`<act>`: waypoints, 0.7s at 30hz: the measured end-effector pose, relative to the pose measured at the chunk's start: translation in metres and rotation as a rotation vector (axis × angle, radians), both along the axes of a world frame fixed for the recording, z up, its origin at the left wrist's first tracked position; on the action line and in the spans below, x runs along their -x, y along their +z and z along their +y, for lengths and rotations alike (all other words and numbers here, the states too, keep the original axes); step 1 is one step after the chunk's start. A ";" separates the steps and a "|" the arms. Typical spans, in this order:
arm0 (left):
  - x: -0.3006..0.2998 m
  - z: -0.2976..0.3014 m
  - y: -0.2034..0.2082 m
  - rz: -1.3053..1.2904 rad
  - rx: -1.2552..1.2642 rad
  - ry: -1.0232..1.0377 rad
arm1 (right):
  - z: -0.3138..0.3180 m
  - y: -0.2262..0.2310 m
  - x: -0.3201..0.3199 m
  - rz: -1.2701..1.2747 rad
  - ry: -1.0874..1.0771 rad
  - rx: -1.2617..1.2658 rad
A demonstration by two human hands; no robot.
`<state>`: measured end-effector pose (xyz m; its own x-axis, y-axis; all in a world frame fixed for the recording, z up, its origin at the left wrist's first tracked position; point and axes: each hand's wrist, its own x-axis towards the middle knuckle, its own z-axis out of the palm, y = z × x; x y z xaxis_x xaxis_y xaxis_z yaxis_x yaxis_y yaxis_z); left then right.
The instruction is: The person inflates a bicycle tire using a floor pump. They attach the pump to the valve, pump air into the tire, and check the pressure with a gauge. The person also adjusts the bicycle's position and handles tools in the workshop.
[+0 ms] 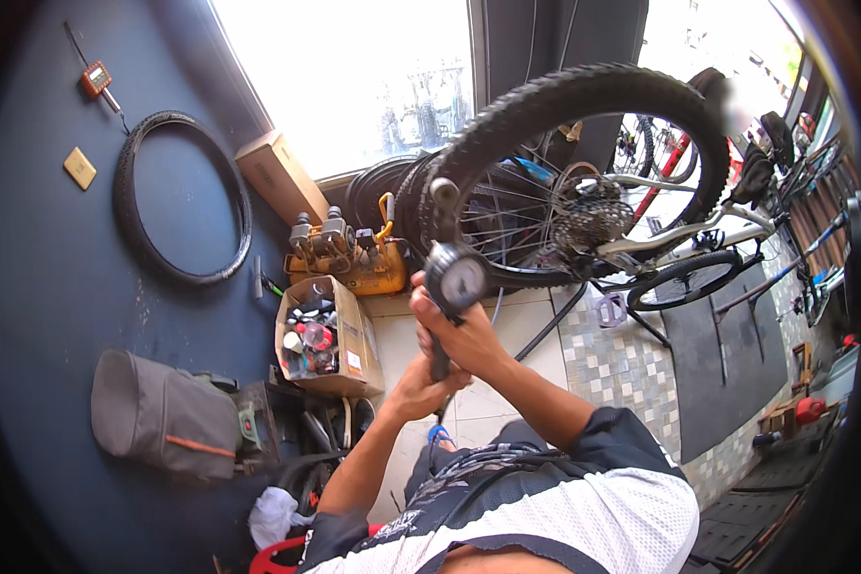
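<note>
My two hands are closed around a tyre inflator with a round dial gauge. My right hand grips its body just below the dial, and my left hand wraps its lower handle. From the handle a dark hose runs down toward my legs. A blurred metal round end stands above the gauge, in front of the tyre; whether it belongs to the inflator I cannot tell. Just beyond my hands is a bicycle wheel with a knobby black tyre and a cassette, fitted to a white bicycle frame.
An orange air compressor stands by the wall, with an open cardboard box of bottles nearer me. A loose tyre hangs on the blue wall above a grey bag. Dark mats and more bicycles lie to the right.
</note>
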<state>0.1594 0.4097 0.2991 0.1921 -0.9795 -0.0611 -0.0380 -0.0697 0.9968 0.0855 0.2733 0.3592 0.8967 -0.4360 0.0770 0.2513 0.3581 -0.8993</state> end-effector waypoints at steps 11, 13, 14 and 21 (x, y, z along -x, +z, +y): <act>-0.237 -0.067 0.079 -0.574 0.232 0.556 | -0.110 0.094 -0.072 -0.004 -0.042 1.073; -0.289 -0.102 0.100 -0.651 0.208 0.516 | -0.130 0.120 -0.052 0.007 -0.081 1.204; -0.315 -0.125 0.108 -0.703 0.196 0.478 | -0.135 0.132 -0.044 -0.013 -0.151 1.257; -0.472 -0.320 0.133 -0.836 0.068 0.359 | -0.167 0.222 -0.051 0.307 -0.635 1.542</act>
<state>0.6311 0.0899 0.4325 0.4419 -0.8485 0.2910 -0.7376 -0.1591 0.6563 0.1368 0.1061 0.5811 0.6844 -0.3972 0.6114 -0.2368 -0.9142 -0.3288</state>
